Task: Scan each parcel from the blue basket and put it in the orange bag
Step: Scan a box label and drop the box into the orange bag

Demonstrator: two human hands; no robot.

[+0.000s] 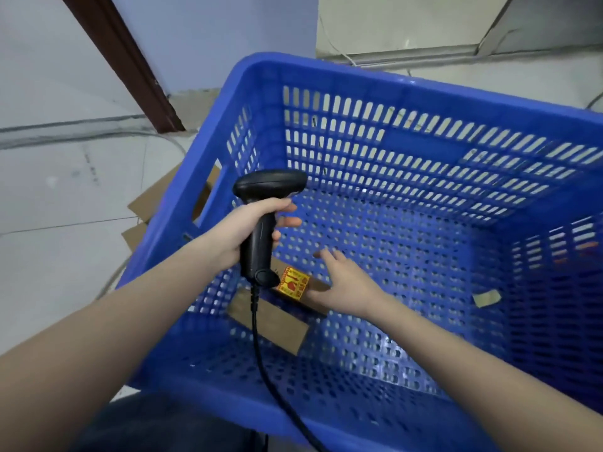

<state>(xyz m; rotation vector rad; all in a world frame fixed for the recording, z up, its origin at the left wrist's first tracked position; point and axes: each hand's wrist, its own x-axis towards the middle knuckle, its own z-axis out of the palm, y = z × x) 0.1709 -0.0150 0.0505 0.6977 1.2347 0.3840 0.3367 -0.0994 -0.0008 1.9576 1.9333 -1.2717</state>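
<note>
the blue basket [424, 89] was nearly bare. one cardboard parcel [270, 321] lay flat on its floor in the near left corner, a yellow and red sticker [293, 283] on top. a small scrap [486, 298] lay well apart to the right. the left hand [241, 230] was wrapped around the grip of the black scanner [261, 236], held upright above the parcel. the right hand [342, 282] reached in, fingers spread and loose at the parcel's far edge, grasping nothing. most of the work looked done; this parcel was yet to be lifted, scanned and bagged. the orange bag was not plainly in view.
</note>
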